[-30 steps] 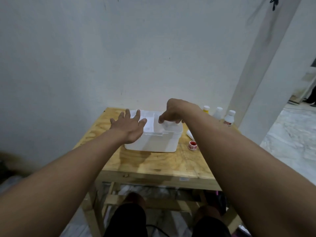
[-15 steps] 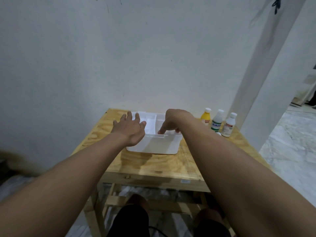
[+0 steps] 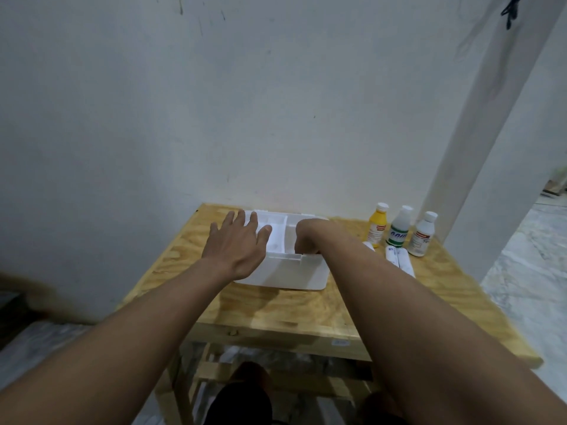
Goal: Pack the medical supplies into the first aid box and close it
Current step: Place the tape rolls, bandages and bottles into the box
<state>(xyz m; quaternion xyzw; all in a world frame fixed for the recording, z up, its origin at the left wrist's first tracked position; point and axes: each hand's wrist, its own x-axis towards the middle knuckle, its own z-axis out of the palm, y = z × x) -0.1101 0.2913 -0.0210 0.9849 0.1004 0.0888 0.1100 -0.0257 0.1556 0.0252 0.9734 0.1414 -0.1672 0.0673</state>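
Note:
An open white first aid box [image 3: 294, 273] with inner compartments stands on the wooden table [image 3: 276, 311]. My left hand [image 3: 237, 243] lies flat on the box's left rim, fingers spread, holding nothing. My right hand [image 3: 308, 234] dips into the right compartment; its fingers are hidden behind the box wall. To the right of the box stand a yellow bottle [image 3: 378, 227], a white bottle with a green label [image 3: 399, 230] and a white bottle with a red label [image 3: 422, 234]. White rolls [image 3: 400, 260] lie in front of the bottles.
The table's back edge is against a white wall [image 3: 276, 118]. A white pillar [image 3: 478, 148] rises just right of the bottles. My knees show under the table's front edge. Marble floor lies to the right.
My right hand has sunk from the box's rim down into the right compartment. The left hand stays on the left rim. All three bottles have come into clear view.

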